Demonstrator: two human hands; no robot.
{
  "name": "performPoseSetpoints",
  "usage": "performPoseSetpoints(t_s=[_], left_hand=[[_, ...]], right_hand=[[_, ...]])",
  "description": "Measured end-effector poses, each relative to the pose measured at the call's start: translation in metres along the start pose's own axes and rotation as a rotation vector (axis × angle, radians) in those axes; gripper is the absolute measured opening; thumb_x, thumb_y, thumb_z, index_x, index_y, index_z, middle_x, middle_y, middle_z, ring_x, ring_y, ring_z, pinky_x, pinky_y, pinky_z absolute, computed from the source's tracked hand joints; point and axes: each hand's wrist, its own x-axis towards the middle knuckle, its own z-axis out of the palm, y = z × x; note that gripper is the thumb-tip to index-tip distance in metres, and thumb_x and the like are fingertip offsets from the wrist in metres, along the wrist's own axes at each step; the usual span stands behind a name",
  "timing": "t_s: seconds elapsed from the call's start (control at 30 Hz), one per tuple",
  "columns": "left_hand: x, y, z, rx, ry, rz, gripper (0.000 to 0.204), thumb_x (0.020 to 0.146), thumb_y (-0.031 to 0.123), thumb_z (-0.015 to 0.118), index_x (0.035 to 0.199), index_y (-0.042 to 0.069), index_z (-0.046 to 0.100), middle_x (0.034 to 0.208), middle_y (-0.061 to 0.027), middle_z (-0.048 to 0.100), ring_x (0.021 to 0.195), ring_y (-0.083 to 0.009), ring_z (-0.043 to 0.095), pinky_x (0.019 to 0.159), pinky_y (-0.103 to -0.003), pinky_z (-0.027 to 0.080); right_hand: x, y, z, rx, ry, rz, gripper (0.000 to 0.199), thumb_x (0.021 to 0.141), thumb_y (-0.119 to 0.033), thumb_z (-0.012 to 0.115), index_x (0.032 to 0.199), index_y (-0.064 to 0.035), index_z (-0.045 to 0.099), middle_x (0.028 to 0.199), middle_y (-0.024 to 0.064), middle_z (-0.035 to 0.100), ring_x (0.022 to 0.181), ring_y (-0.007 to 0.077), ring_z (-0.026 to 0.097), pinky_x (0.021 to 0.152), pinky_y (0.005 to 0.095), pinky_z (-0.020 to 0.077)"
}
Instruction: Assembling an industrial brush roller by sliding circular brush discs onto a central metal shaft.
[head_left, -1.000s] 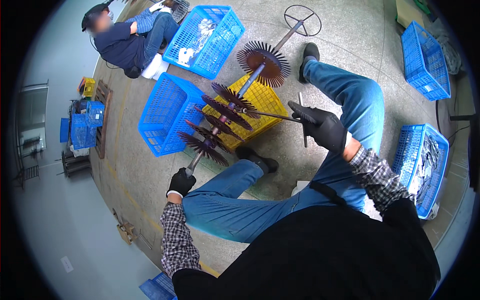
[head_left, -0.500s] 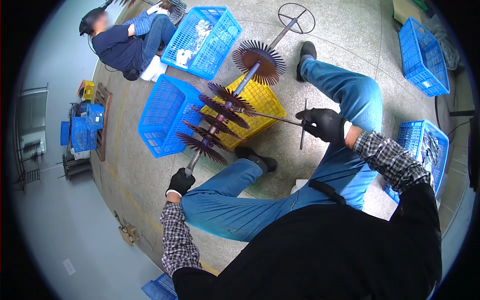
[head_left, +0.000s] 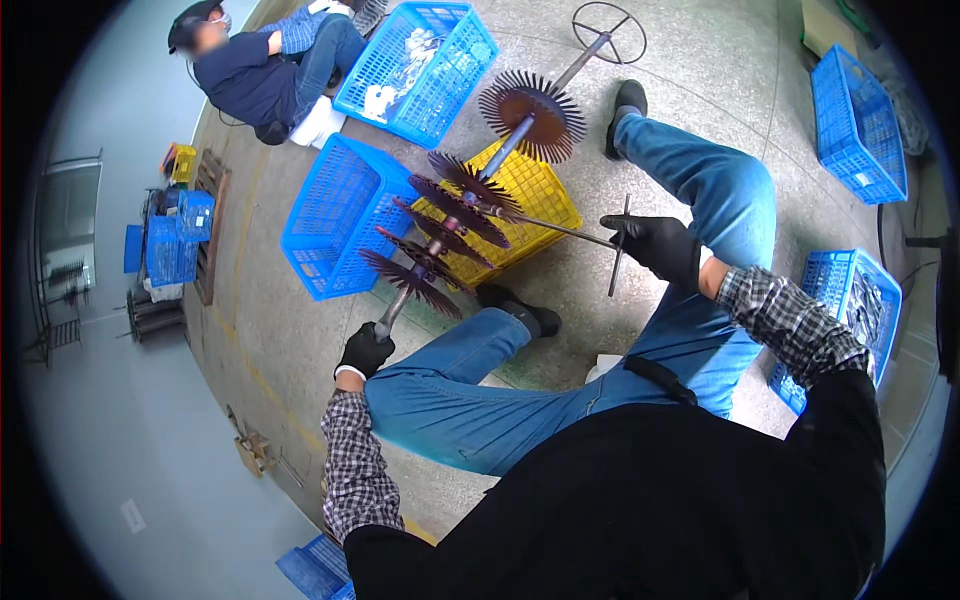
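A long metal shaft [head_left: 397, 304] slants across the floor in front of me, carrying several dark discs with slotted, fin-like edges [head_left: 452, 222]. My left hand [head_left: 365, 352], in a black glove, is closed around its near end beside my left knee. In my black-gloved right hand [head_left: 660, 246] is the crossbar of a T-handle wrench [head_left: 570, 231], gripped near its middle with one finger stretched over it. The wrench's rod runs left to the shaft among the discs; its tip is hard to make out. A larger finned disc [head_left: 532, 116] sits farther along the shaft.
Under the shaft is a yellow crate [head_left: 540, 195], with a blue crate [head_left: 330, 225] to its left. A metal ring wheel [head_left: 610, 32] is at the shaft's far end. A co-worker [head_left: 262, 75] sits far left by another blue crate [head_left: 425, 130]. More blue crates [head_left: 860, 125] stand right.
The whole view has shifted slightly. My right fingers lie straighter over the crossbar than before. My left hand keeps its hold on the shaft end.
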Motion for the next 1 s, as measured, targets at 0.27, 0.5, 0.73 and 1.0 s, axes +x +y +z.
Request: performPoseSetpoints(t_s=[0.27,0.5,0.73,1.0], left_hand=[[-0.005,0.015,-0.008,-0.077,-0.038,-0.074,0.034,0.079,0.032,0.068,0.096,0.004,0.063,0.072,-0.0139,0.067,0.059,-0.0303,0.062,0.058,-0.042,0.049],[0.004,0.004,-0.002,-0.053,-0.072,0.01,0.032,0.082,0.033,0.066,0.094,0.003,0.063,0.076,-0.0158,0.068,0.066,-0.0337,0.063,0.062,-0.044,0.05],[0.005,0.003,0.0,-0.114,-0.121,-0.049,0.033,0.084,0.033,0.064,0.094,0.002,0.062,0.081,-0.0182,0.068,0.074,-0.0376,0.064,0.068,-0.045,0.05],[0.003,-0.002,-0.001,-0.102,-0.168,-0.038,0.031,0.084,0.033,0.063,0.09,0.002,0.062,0.078,-0.0164,0.067,0.071,-0.0342,0.063,0.066,-0.043,0.049]], right_hand=[[-0.006,-0.038,0.019,-0.121,0.291,0.022,0.055,0.093,-0.007,0.061,0.146,-0.0172,0.051,0.108,0.0067,0.07,0.073,0.0154,0.059,0.068,0.027,0.0496],[0.013,-0.083,0.014,0.269,0.518,0.226,0.064,0.094,-0.007,0.061,0.153,-0.0161,0.04,0.118,0.0067,0.067,0.076,0.0115,0.057,0.069,0.0249,0.0495],[0.036,-0.079,0.031,0.744,0.613,0.46,0.061,0.097,-0.013,0.061,0.154,-0.0117,0.038,0.12,0.0087,0.068,0.073,0.0126,0.057,0.069,0.0251,0.0508],[0.039,-0.029,0.048,1.253,-0.127,0.482,0.046,0.1,-0.017,0.057,0.144,-0.0025,0.051,0.105,0.0092,0.072,0.066,0.0107,0.056,0.06,0.0234,0.048]])
